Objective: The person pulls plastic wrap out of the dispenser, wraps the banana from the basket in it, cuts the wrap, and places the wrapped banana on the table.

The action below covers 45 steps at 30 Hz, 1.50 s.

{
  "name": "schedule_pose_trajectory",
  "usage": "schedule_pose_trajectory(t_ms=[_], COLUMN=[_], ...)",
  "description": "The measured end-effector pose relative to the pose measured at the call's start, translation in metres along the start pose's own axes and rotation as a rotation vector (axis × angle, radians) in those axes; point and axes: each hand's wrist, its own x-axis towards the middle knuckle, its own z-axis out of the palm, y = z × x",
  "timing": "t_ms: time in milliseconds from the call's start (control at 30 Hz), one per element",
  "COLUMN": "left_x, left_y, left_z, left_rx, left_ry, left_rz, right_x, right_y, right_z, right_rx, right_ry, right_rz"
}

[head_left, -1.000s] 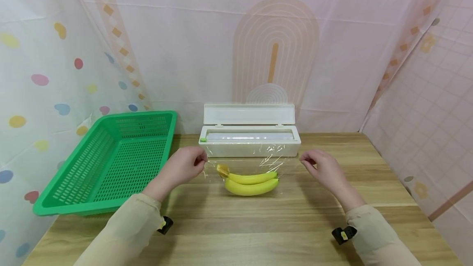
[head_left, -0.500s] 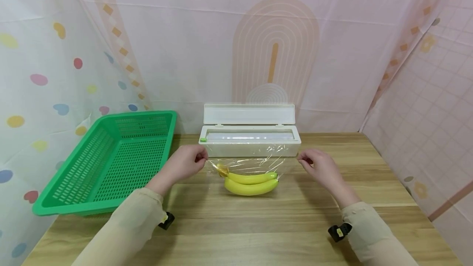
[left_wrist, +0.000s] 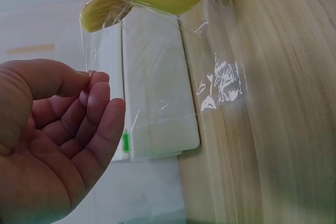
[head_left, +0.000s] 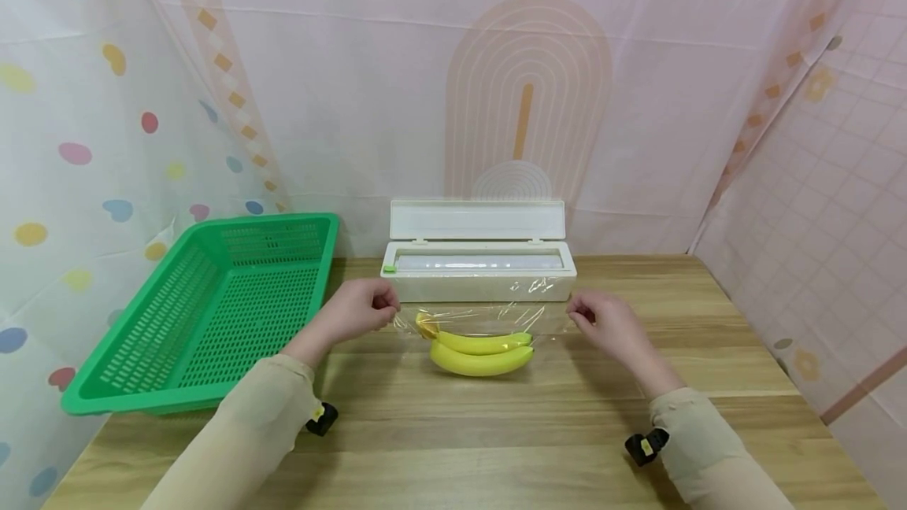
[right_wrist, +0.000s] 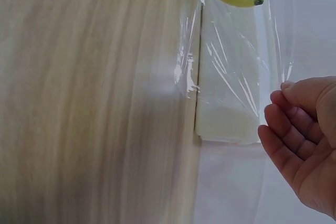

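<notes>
A sheet of clear plastic wrap [head_left: 489, 319] stretches between my two hands, creased and shiny. My left hand [head_left: 360, 310] pinches its left corner between thumb and forefinger, as the left wrist view shows up close. The opposite corner is pinched by my right hand [head_left: 608, 323], its other fingers loosely curled in the right wrist view. Beneath and in front of the film lie two yellow bananas [head_left: 482, 359] joined at a brown stem on the left. The film overlaps the stem and the upper banana. Just behind stands a white wrap dispenser [head_left: 478, 287] with its lid raised and a roll inside.
A green plastic basket [head_left: 156, 398] with slotted walls stands at the left of the wooden table [head_left: 468, 447]. A small green slider [head_left: 389, 268] sits at the dispenser's left end. Patterned curtains [head_left: 354, 101] enclose the back and both sides.
My right hand has shifted slightly left toward the bananas. The left hand has stayed nearly in place, and the creases in the film have changed. Bananas, dispenser and basket stay put.
</notes>
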Motion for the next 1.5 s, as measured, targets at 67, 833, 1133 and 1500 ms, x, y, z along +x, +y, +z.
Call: schedule_pose_trajectory(t_ms=[67,833,1133,1500], left_x=[0.000,0.002,0.000,0.000], left_y=[-0.001,-0.005,-0.004,-0.006], left_z=[0.000,0.009,0.009,0.011], left_rx=[-0.009,-0.007,-0.009,-0.024], left_ry=[-0.010,-0.070,-0.083,-0.090], left_rz=[-0.005,-0.039,-0.024,-0.020], right_x=[-0.001,-0.005,-0.005,-0.006], right_y=[0.001,0.004,0.002,0.000], right_z=[0.002,0.013,0.011,0.012], right_rx=[0.006,-0.015,-0.032,-0.020], right_ry=[-0.008,-0.160,-0.191,-0.190], right_rz=[-0.004,0.041,0.024,0.044])
